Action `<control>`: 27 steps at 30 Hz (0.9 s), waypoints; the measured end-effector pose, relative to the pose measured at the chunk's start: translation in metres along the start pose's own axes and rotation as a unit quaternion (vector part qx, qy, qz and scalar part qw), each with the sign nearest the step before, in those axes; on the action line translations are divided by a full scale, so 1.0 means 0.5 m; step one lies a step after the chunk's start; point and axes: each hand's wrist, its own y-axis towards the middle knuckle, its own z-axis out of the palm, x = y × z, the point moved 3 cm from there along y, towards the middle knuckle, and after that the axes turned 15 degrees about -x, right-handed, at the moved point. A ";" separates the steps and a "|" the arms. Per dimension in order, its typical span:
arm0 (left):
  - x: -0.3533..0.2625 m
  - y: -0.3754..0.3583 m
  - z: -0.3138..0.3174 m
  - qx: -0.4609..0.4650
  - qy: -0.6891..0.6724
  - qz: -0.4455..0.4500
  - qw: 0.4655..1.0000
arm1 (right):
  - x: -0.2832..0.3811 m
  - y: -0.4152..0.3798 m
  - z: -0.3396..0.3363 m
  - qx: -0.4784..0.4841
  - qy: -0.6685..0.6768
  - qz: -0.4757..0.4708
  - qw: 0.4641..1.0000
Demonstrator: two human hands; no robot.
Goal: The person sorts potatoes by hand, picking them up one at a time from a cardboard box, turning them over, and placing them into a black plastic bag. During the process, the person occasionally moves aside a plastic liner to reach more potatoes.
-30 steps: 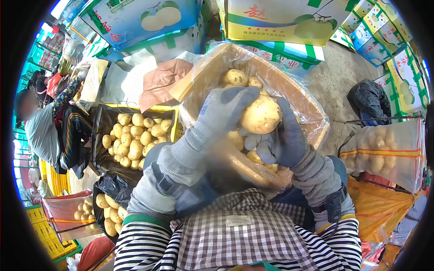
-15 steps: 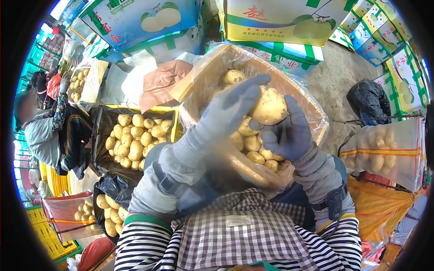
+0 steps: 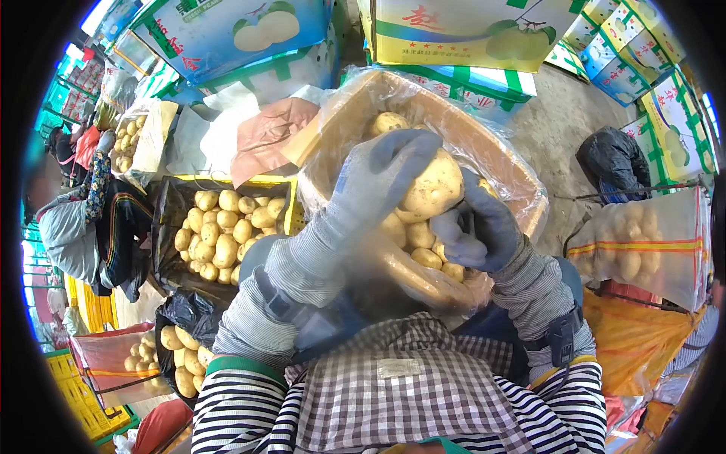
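Observation:
Gray gloves cover both of my hands. My left hand [image 3: 386, 178] is wrapped round the back and left side of a large potato [image 3: 434, 189], above an open cardboard box [image 3: 522, 170] lined with clear plastic. To the right of that potato, my right hand [image 3: 480, 227] has its fingers curled together; a bit of something yellow shows behind them, too hidden to name. Inside the box, more potatoes [image 3: 427, 258] lie below my hands, and another potato [image 3: 389, 122] shows behind my left hand.
A black-lined yellow crate [image 3: 292, 208] holds potatoes at left, beside pink paper [image 3: 272, 136]. Printed cartons [image 3: 469, 34] stand ahead. At far left is another person [image 3: 72, 238]. A mesh bag of potatoes [image 3: 635, 242] and a black bag [image 3: 614, 163] are at right.
The large potato has moved slightly left and down. My left fingers have curled round it, and my right hand has drawn its fingers in, apart from the potato's lower right side.

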 end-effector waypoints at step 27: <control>-0.040 -0.071 0.099 -0.181 0.026 -0.106 0.977 | 0.004 0.021 -0.076 -0.350 -0.481 -0.448 0.668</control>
